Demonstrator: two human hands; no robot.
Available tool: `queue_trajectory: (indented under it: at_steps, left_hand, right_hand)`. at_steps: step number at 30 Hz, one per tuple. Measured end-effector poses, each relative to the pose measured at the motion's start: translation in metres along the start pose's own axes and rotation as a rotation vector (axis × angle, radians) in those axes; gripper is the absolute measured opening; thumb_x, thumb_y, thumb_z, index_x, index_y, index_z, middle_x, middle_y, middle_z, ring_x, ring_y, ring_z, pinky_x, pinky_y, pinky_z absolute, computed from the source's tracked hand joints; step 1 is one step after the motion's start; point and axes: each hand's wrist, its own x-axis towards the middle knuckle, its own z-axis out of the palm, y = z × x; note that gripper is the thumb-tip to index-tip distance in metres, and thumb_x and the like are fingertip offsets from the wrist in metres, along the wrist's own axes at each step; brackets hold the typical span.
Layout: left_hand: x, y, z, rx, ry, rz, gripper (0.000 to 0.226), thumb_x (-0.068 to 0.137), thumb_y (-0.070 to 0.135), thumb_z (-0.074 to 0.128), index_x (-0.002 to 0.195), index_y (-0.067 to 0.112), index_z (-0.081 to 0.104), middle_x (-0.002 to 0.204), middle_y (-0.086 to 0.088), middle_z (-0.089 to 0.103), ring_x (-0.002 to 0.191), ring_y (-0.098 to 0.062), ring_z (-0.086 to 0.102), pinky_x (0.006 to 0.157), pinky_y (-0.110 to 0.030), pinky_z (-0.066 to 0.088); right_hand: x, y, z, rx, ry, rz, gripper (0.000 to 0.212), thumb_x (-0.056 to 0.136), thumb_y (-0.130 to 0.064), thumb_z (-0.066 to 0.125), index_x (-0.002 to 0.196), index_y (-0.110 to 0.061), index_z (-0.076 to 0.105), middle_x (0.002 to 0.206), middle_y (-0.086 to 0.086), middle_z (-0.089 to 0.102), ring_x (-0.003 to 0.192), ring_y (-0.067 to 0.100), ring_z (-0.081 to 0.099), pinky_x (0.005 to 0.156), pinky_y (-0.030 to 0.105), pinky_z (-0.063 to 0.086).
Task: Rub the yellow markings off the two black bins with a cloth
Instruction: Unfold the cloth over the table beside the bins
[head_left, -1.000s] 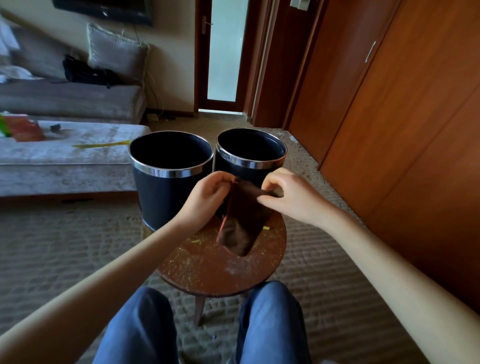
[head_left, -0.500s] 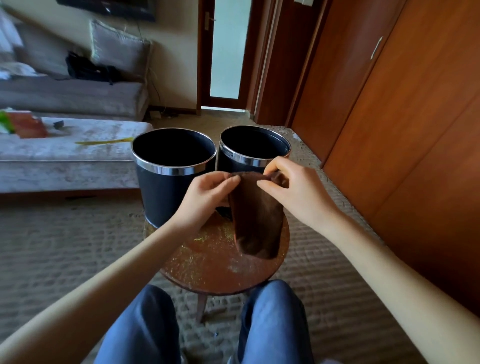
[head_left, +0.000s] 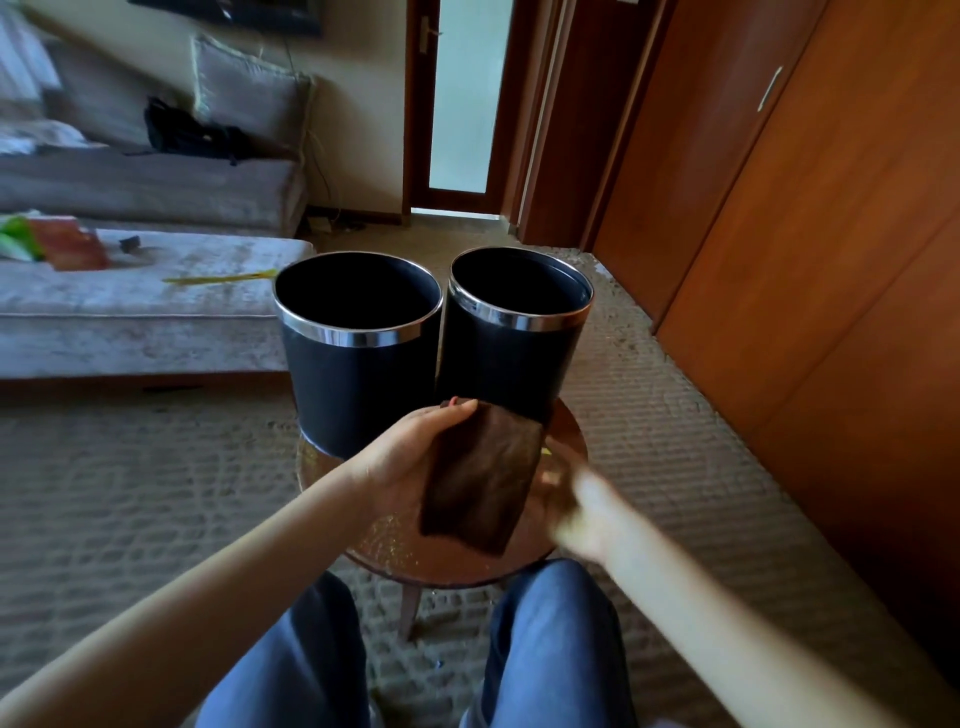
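Two black bins with chrome rims stand side by side on a small round wooden table (head_left: 569, 431): the left bin (head_left: 358, 384) and the right bin (head_left: 511, 358). No yellow marking shows on the sides facing me. A dark brown cloth (head_left: 480, 480) hangs folded in front of the bins. My left hand (head_left: 410, 457) grips its upper left edge. My right hand (head_left: 571, 499) is blurred, just right of the cloth's lower edge; I cannot tell whether it holds the cloth.
Yellow flecks lie scattered on the table top. A grey sofa (head_left: 140, 306) stands to the left with a yellow strip (head_left: 223, 279) on it. Wooden cupboard doors (head_left: 831, 260) line the right side. My knees (head_left: 550, 639) sit under the table's near edge.
The cloth has come down from in front of the right bin toward me. My right hand has left the cloth's top edge and dropped low to its right; my left hand kept its grip.
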Motion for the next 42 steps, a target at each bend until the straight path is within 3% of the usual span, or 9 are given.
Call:
queue_trajectory:
  at_steps: [2,6,10,13,19,25,34,38,42]
  left_hand:
    - [0.000,-0.006,-0.005,-0.034,0.024,-0.059,0.033,0.102,0.029,0.052,0.109,0.002,0.070,0.103,-0.018,0.074,0.087,-0.025,0.074,0.072,-0.032,0.061]
    - [0.000,-0.010,-0.014,-0.013,0.044,-0.154,0.037,0.102,0.025,0.050,0.121,0.001,0.069,0.115,-0.018,0.073,0.093,-0.026,0.074,0.076,-0.032,0.062]
    - [0.002,-0.005,-0.024,0.109,0.068,-0.125,0.032,0.102,0.017,0.053,0.126,0.000,0.064,0.114,-0.019,0.074,0.094,-0.024,0.074,0.083,-0.033,0.062]
    - [-0.007,-0.001,-0.025,0.173,-0.036,-0.019,0.025,0.102,0.001,0.047,0.120,0.002,0.064,0.101,-0.016,0.076,0.084,-0.021,0.076,0.070,-0.027,0.061]
    - [-0.025,0.015,-0.033,0.128,-0.147,0.225,0.027,0.081,0.006,0.069,0.107,0.005,0.073,0.109,-0.025,0.070,0.093,-0.028,0.071,0.084,-0.035,0.059]
    - [-0.028,-0.008,-0.041,1.203,-0.137,0.859,0.021,0.071,-0.013,0.050,0.075,-0.005,0.069,0.096,0.014,0.057,0.095,0.015,0.056,0.080,-0.005,0.042]
    - [-0.035,-0.014,-0.048,1.338,-0.028,0.900,0.027,0.080,0.030,0.056,0.105,0.035,0.066,0.086,0.010,0.065,0.082,-0.009,0.055,0.079,-0.031,0.048]
    - [-0.037,-0.011,-0.054,1.741,-0.184,1.193,0.023,0.099,0.020,0.061,0.118,0.008,0.065,0.102,-0.005,0.063,0.084,-0.019,0.057,0.076,-0.029,0.048]
    - [-0.029,-0.012,-0.054,1.238,0.014,0.867,0.017,0.084,0.008,0.072,0.097,0.018,0.076,0.089,0.010,0.067,0.085,-0.003,0.063,0.078,-0.026,0.049]
  right_hand:
    - [0.006,0.013,0.004,0.060,0.010,0.008,0.045,0.085,-0.036,0.074,0.115,-0.004,0.066,0.098,0.018,0.074,0.077,0.030,0.075,0.060,0.037,0.061]
    - [0.036,0.011,-0.001,-0.149,0.028,-0.240,0.083,0.061,-0.050,0.086,0.137,-0.030,0.057,0.137,0.004,0.061,0.116,0.026,0.064,0.090,0.031,0.054]
    - [0.012,0.017,-0.001,-0.315,-0.155,-0.154,0.033,0.086,-0.013,0.073,0.119,-0.014,0.069,0.112,0.016,0.073,0.104,0.030,0.070,0.094,0.043,0.054]
    - [0.010,0.016,-0.002,-0.271,-0.229,-0.240,0.039,0.090,-0.006,0.065,0.127,-0.015,0.063,0.115,0.014,0.072,0.109,0.029,0.069,0.097,0.042,0.053]
    - [-0.023,-0.004,0.010,-0.156,-0.466,-0.380,0.024,0.084,-0.006,0.058,0.095,-0.015,0.077,0.096,0.014,0.075,0.086,0.022,0.073,0.069,0.028,0.060]
    - [-0.010,0.006,-0.006,-0.769,-0.305,-0.728,0.041,0.091,0.010,0.051,0.076,-0.024,0.068,0.081,-0.010,0.069,0.084,0.007,0.064,0.080,0.017,0.047]
    - [-0.008,0.012,-0.006,-1.043,-0.237,-1.327,0.025,0.088,0.007,0.047,0.083,-0.008,0.067,0.093,0.003,0.068,0.090,0.014,0.065,0.082,0.021,0.049]
    - [-0.001,0.011,-0.017,-1.251,-0.243,-1.590,0.024,0.093,-0.002,0.046,0.091,-0.003,0.070,0.102,0.008,0.066,0.092,0.021,0.066,0.081,0.028,0.052]
    - [0.003,0.021,-0.012,-1.047,-0.203,-1.426,0.023,0.091,-0.001,0.047,0.088,-0.011,0.068,0.093,-0.004,0.066,0.093,0.009,0.064,0.086,0.017,0.047]
